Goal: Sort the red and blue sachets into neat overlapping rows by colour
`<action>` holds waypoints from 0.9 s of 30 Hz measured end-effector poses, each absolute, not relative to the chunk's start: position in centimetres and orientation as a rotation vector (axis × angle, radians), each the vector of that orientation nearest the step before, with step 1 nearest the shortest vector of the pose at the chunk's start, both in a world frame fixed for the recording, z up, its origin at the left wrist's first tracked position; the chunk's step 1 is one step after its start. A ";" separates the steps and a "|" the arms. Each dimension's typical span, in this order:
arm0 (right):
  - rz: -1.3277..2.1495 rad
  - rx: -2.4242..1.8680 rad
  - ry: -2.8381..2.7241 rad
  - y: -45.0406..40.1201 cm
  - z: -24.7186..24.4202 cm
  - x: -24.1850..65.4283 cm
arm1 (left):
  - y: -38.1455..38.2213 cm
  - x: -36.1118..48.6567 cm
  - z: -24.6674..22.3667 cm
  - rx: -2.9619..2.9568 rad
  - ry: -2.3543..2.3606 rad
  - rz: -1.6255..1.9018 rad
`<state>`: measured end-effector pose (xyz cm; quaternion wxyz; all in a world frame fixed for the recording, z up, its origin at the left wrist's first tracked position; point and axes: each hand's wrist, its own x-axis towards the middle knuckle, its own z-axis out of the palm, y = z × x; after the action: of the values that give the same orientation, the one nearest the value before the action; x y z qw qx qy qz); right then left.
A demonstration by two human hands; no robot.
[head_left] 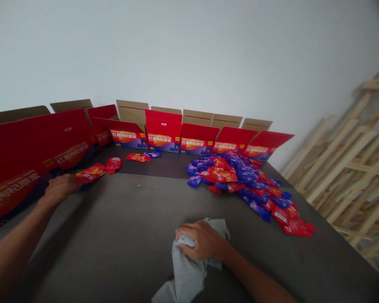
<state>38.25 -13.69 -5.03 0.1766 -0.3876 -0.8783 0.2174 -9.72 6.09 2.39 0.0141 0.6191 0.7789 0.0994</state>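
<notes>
Grey cloth (189,263) is bunched in the closed fingers of your right hand (198,240), near the sachet pile (236,181), while your left hand (61,189), well left of that pile, reaches red sachets (90,172), gripping them or not, one cannot tell.

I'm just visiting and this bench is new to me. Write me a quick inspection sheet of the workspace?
Surface: dark grey table, worn-looking, with a few small marks.
Job's things: a heap of red and blue sachets lies right of centre; loose red sachets lie near the left hand.
Clutter: a few more sachets lie near the far edge.
Hands: left hand is open, reaching at the loose red sachets; right hand grips a grey cloth on the table.
Cables: nothing seen.
Surroundings: opened red printed cartons stand along the far and left edges; white wall behind; wooden slats at right.
</notes>
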 end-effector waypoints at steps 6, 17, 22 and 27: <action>0.625 -1.100 -2.481 -13.6 -5.0 38.3 | 5.0 -11.0 4.5 1.790 2.606 0.266; 0.600 -1.092 -2.473 -13.7 -5.2 38.2 | 1.5 -0.9 6.4 1.520 1.955 1.343; 0.493 -1.080 -2.453 -13.7 -5.5 38.2 | -0.9 8.6 0.2 1.484 1.470 1.143; 0.345 -1.065 -2.421 -13.7 -5.5 38.3 | -4.5 16.9 -6.0 1.460 1.170 0.997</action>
<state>38.29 -13.73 -5.54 0.2349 -0.3881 -0.8823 0.1256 16.89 -4.54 -6.00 0.4888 0.6008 0.4815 0.4103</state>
